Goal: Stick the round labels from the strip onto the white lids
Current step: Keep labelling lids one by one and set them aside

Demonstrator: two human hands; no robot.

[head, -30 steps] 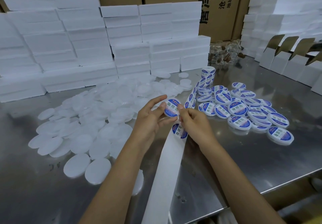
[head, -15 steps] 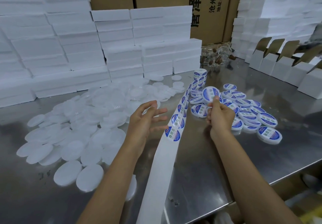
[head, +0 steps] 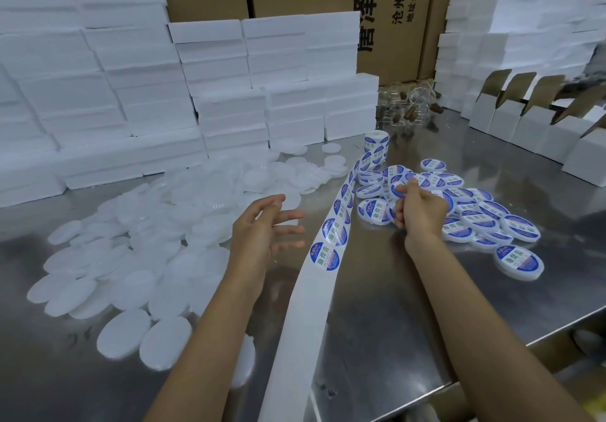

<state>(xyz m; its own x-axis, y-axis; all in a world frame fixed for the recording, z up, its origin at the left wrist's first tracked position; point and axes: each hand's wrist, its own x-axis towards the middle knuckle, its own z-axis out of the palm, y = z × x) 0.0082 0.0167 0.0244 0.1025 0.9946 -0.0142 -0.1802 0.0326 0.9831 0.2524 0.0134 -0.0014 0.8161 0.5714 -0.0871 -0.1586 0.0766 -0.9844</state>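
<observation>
Now btwn cycles: right hand [head: 421, 210], fingers curled, sets a labelled lid [head: 398, 188] on the done pile [head: 485, 221], left hand [head: 262, 234] empty w/ fingers spread beside the strip [head: 331, 244]; next prob. grab a bare white lid [head: 165, 339] off the tabletop [head: 410, 323].
</observation>
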